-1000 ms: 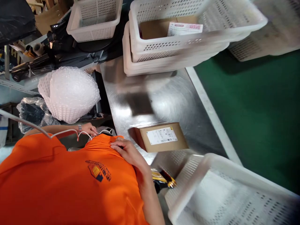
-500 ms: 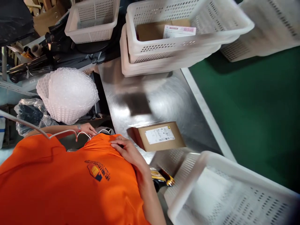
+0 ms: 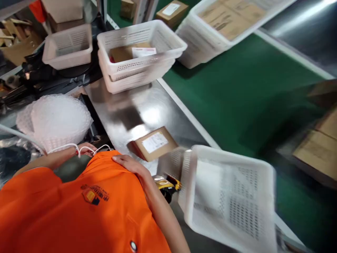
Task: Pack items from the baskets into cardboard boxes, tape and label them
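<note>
My right hand (image 3: 129, 164) lies against the front of my orange top (image 3: 113, 203), fingers stretched along the cloth and nothing seen in them. At the left, my left hand (image 3: 88, 149) is low beside the top, partly behind a looping white cord (image 3: 63, 146); its fingers are blurred and partly hidden. A brown cardboard box (image 3: 158, 156) with a white label (image 3: 154, 142) rests on the metal table (image 3: 168, 116), just beyond my right hand. Beside my right forearm is a yellow and black tool (image 3: 168, 183), its kind unclear.
A white perforated basket (image 3: 231, 165) stands at the lower right. Stacked white baskets (image 3: 142, 63) at the back hold a box and a printed paper. Bubble wrap (image 3: 60, 117) bulges at the left. Beyond the table runs a green conveyor belt (image 3: 226, 95), with cardboard boxes (image 3: 318, 151) blurred at the right.
The view has swung right, so the table and baskets appear further left and more of the green belt shows. My right hand stays against the orange top.
</note>
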### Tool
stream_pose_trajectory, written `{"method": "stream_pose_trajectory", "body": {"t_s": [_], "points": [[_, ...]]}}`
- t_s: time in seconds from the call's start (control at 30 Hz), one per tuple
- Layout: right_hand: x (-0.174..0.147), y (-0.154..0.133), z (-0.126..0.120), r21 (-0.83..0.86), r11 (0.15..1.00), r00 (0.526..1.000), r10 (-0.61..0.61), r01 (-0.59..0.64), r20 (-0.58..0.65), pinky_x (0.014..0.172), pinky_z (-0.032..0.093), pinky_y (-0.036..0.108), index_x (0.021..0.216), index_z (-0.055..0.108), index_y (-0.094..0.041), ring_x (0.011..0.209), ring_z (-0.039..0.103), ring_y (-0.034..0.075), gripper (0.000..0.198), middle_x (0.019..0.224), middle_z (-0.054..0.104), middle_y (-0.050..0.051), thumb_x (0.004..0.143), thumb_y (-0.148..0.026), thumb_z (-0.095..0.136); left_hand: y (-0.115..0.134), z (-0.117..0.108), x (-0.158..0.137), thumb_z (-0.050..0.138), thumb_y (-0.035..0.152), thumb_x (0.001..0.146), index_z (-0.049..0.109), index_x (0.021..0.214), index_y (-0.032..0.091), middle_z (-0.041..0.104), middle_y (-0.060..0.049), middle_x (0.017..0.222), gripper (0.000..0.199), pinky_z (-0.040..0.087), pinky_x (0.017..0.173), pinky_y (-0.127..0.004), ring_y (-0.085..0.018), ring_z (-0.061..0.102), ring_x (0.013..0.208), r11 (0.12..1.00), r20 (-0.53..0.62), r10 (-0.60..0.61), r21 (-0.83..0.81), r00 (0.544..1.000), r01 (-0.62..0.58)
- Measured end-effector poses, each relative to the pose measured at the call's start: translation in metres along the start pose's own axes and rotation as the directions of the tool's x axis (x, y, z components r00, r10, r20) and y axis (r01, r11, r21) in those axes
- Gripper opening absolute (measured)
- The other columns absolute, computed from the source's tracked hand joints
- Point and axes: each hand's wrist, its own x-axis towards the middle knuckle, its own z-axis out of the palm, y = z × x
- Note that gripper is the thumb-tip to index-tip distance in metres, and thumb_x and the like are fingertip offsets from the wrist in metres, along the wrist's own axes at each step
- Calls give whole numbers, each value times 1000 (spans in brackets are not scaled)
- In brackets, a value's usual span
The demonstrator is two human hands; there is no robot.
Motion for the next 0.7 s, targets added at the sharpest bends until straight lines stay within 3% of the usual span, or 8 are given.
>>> {"method": "stream_pose_trajectory", "body": {"t_s": [0.1, 0.23, 0.3, 0.4, 0.47, 0.5, 0.57, 0.7], "points": [[-1, -8, -5, -33, 999, 1000, 19, -20, -23, 103, 62, 43, 109, 89, -27, 105, 80, 29, 49, 117, 87, 6, 105, -68, 61, 25, -4, 14, 89, 35, 84, 81, 101, 10, 81, -10, 88, 31, 59, 80, -35, -22, 71, 82, 999, -100, 30, 47, 995, -26], [-39, 0, -11, -30, 995, 917, -100, 96, -385, 109, 58, 42, 126, 84, -24, 119, 77, 29, 44, 132, 82, 10, 104, -58, 65, 65, -10, 36, 88, 32, 87, 79, 105, 11, 78, -6, 86, 29, 60, 80, -29, -17, 71, 81, 991, -268, 118, 92, 956, -97], [-67, 18, -12, 12, 997, 802, -56, 78, -595, 106, 58, 43, 125, 83, -24, 118, 76, 28, 45, 130, 82, 12, 102, -59, 66, 86, -8, 46, 93, 39, 82, 80, 108, 12, 79, -6, 89, 40, 62, 82, -30, -17, 73, 83, 976, -258, 194, 146, 946, -160], [-101, 58, -13, 241, 969, 516, 185, 44, -836, 100, 61, 45, 118, 81, -22, 109, 75, 28, 55, 118, 82, 13, 93, -70, 70, 119, 8, 62, 100, 58, 69, 81, 110, 13, 81, -9, 96, 64, 65, 88, -38, -23, 77, 91, 927, -183, 334, 238, 925, -288], [-108, 83, -13, 416, 905, 337, 366, 88, -867, 95, 62, 45, 121, 76, -20, 107, 73, 29, 67, 117, 79, 13, 83, -75, 77, 142, 31, 74, 99, 68, 63, 81, 114, 14, 83, -11, 104, 77, 66, 93, -42, -28, 78, 101, 888, -101, 405, 279, 909, -365], [-106, 92, -12, 491, 863, 293, 443, 116, -848, 91, 63, 43, 125, 73, -19, 107, 73, 28, 72, 118, 78, 13, 79, -74, 81, 152, 45, 80, 99, 70, 62, 82, 117, 14, 83, -13, 109, 80, 65, 95, -44, -30, 78, 107, 869, -49, 428, 295, 902, -397], [-93, 103, -10, 628, 763, 321, 562, 155, -762, 82, 64, 39, 134, 66, -21, 102, 74, 27, 78, 118, 76, 13, 77, -70, 86, 169, 78, 92, 100, 69, 61, 81, 123, 15, 82, -15, 120, 83, 64, 98, -46, -34, 75, 119, 836, 70, 443, 327, 894, -440], [-54, 99, -3, 783, 600, 572, 589, 164, -571, 71, 68, 43, 120, 66, -21, 82, 78, 29, 61, 94, 76, 11, 90, -73, 74, 185, 129, 110, 105, 57, 59, 81, 126, 16, 80, -20, 130, 82, 61, 105, -51, -38, 73, 128, 791, 267, 367, 415, 891, -450]]}}
